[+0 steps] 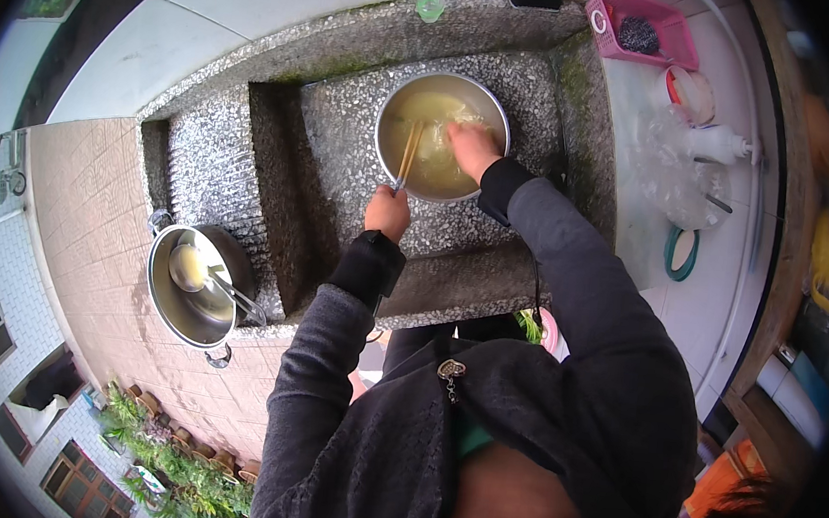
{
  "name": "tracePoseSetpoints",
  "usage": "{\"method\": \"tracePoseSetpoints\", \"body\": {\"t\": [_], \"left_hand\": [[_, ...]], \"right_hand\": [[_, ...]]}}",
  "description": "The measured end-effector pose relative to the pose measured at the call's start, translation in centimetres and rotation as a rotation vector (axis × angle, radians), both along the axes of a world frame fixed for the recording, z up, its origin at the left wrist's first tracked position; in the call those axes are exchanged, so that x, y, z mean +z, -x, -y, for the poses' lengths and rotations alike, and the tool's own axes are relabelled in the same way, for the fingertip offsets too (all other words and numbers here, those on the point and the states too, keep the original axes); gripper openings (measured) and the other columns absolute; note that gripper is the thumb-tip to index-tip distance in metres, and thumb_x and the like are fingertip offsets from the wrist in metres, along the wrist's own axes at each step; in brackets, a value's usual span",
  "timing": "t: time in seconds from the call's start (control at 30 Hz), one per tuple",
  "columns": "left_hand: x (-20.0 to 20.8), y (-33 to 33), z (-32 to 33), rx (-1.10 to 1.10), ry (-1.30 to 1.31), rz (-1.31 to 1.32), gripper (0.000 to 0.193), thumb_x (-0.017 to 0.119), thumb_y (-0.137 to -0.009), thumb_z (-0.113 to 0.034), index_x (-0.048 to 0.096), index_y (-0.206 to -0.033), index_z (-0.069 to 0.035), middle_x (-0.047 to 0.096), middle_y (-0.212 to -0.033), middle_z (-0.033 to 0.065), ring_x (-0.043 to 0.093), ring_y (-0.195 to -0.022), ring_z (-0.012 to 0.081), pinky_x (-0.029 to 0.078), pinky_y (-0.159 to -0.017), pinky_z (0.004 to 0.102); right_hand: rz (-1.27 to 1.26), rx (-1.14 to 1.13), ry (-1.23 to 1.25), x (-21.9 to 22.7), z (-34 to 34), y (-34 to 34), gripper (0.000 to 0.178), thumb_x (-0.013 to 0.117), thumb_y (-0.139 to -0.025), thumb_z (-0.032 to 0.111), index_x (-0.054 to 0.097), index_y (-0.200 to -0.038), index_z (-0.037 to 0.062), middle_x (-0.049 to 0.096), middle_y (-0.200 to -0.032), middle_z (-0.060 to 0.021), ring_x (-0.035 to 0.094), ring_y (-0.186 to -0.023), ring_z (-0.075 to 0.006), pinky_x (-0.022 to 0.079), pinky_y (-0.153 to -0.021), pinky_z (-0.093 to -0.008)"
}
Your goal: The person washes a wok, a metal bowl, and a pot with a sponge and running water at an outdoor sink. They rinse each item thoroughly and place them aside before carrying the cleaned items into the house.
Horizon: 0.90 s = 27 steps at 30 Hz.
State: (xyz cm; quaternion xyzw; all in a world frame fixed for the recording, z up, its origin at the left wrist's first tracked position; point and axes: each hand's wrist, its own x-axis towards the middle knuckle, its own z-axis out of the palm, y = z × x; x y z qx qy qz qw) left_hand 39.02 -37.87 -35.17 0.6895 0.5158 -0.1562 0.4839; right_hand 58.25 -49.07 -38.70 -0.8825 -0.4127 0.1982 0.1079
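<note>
A round metal basin (pixel 379 135) with cloudy yellowish water stands in the stone sink (pixel 339 107). My left hand (pixel 388 212) is closed around a pair of chopsticks (pixel 410 150) at the basin's near-left rim, their far ends dipping into the liquid. From the right, my right hand (pixel 475 151) reaches over the rim, its fingers down in the water. Foam or ripples surround those fingertips, so I cannot make out whether they grip anything. Both my sleeves are dark.
Left of the sink, a two-handled metal pot (pixel 155 309) holds a ladle (pixel 188 268). On the right-hand counter are a pink basket (pixel 679 46), a white bottle (pixel 718 144), clear plastic bags (pixel 669 182) and a green ring (pixel 670 248). A clear bottle (pixel 429 5) stands at the sink's far edge.
</note>
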Motion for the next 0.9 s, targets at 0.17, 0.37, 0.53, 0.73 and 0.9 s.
{"method": "tracePoseSetpoints", "body": {"t": [0.17,0.37,0.53,0.73,0.9], "left_hand": [[-0.6,-0.7,0.5,-0.044,0.012,0.002,0.038,0.044,-0.089,-0.030,0.064,-0.093,0.001,0.065,-0.090,0.0243,0.062,-0.089,0.0419,0.047,-0.081,0.0479],[1.4,-2.2,2.7,0.000,0.194,0.079,0.039,0.040,-0.091,-0.028,0.064,-0.080,0.000,0.065,-0.077,0.0218,0.064,-0.072,0.0379,0.049,-0.068,0.0461],[5.3,-1.4,2.6,0.097,0.269,0.155,0.039,0.044,-0.093,-0.030,0.060,-0.074,-0.001,0.059,-0.059,0.0111,0.059,-0.053,0.0225,0.046,-0.053,0.0359],[10.3,1.3,1.6,0.102,0.316,0.163,0.035,0.046,-0.092,-0.028,0.060,-0.075,0.000,0.058,-0.059,0.0080,0.055,-0.051,0.0173,0.044,-0.052,0.0329],[11.4,4.9,0.8,0.057,0.366,0.164,0.031,0.044,-0.096,-0.028,0.054,-0.081,-0.002,0.042,-0.056,-0.0020,0.040,-0.045,0.0087,0.031,-0.041,0.0256]], "right_hand": [[-0.628,-0.406,-0.175,3.0,-0.3,0.2,0.021,0.053,-0.091,0.020,0.055,-0.100,0.0013,0.063,-0.090,-0.0181,0.063,-0.082,-0.0288,0.051,-0.071,-0.0398],[-1.031,-0.768,-0.473,5.9,-1.8,4.9,0.036,0.064,-0.080,0.006,0.048,-0.111,-0.0040,0.059,-0.102,-0.0142,0.060,-0.091,-0.0209,0.050,-0.074,-0.0335],[-1.247,-1.046,-0.583,4.2,-3.1,4.0,0.023,0.061,-0.075,-0.004,0.060,-0.097,-0.0094,0.064,-0.086,-0.0154,0.065,-0.073,-0.0270,0.052,-0.063,-0.0408],[-1.029,-0.905,-0.570,-0.1,-3.2,-1.4,0.023,0.062,-0.077,-0.002,0.058,-0.099,-0.0077,0.064,-0.089,-0.0175,0.065,-0.079,-0.0294,0.053,-0.067,-0.0414],[-0.170,-0.504,-0.232,-2.8,-1.8,-3.0,0.026,0.052,-0.089,0.021,0.063,-0.091,-0.0027,0.064,-0.091,-0.0235,0.062,-0.083,-0.0369,0.048,-0.072,-0.0442]]}}
